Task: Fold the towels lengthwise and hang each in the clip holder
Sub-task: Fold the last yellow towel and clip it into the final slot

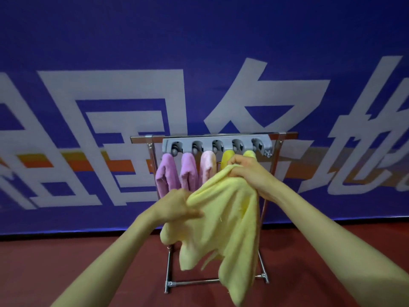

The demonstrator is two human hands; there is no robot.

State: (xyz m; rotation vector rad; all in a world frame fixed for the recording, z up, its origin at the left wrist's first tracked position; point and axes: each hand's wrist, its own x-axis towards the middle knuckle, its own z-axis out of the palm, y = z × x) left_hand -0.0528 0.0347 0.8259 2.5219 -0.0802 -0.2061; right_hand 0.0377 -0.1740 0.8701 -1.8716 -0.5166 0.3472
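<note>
A grey clip holder [218, 145] with several clips is fixed to the top of a metal rack. Two purple towels [166, 173], a pink towel [208, 167] and two darker yellow towels [228, 158] hang from its clips. In front of the rack I hold a pale yellow towel [223, 222], loose and crumpled, its lower part drooping. My left hand [177, 206] grips the towel's left edge. My right hand [247, 173] grips its top edge, just under the two rightmost clips.
The metal rack [169, 273] stands on a dark red floor, its base bar near the bottom centre. Behind it runs a blue banner wall [110, 52] with large white characters and an orange stripe.
</note>
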